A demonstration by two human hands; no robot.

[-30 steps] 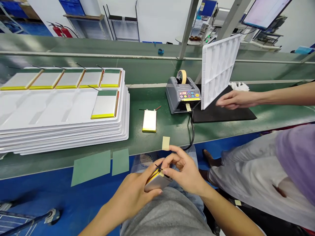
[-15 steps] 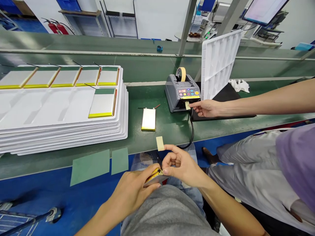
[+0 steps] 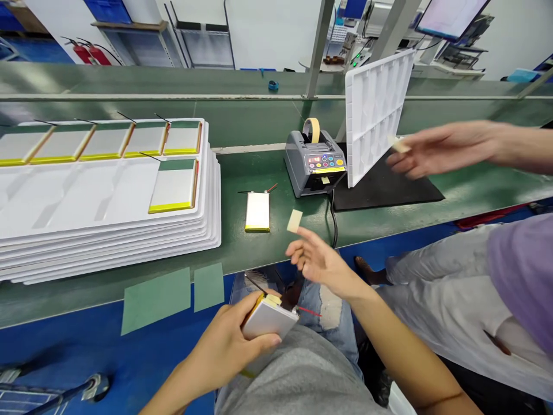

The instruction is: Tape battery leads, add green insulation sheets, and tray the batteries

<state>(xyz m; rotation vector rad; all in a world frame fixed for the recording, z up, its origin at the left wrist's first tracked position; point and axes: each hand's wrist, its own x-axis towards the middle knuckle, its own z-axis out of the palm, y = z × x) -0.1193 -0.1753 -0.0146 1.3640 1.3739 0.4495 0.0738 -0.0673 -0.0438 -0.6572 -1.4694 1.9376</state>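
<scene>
My left hand (image 3: 233, 334) is closed around a silver pouch battery cell (image 3: 272, 318), tilted above my lap. Cream tape covers part of its top edge, where a black lead and a red lead stick out. Up and to the right, my right hand (image 3: 319, 259) carries a small piece of masking tape (image 3: 295, 221) at its index fingertip, the other fingers loosely curled. Another pouch cell (image 3: 257, 211) lies flat on the green bench (image 3: 233, 167), beyond my hands. Behind it to the right stands a grey tape dispenser (image 3: 315, 164), with a short tape end at its slot.
Stacked white trays (image 3: 108, 230) hold several cells on the left. Green sheets (image 3: 158, 300) hang at the bench edge. A co-worker's hand (image 3: 444, 150), holding tape, is at the right, near an upright white tray (image 3: 378, 115) and a black mat (image 3: 389, 187).
My right hand has let go of the cell's top edge and moved up and right with its tape. The cell has tilted, showing its face. The co-worker's hand has drawn tape away from the dispenser.
</scene>
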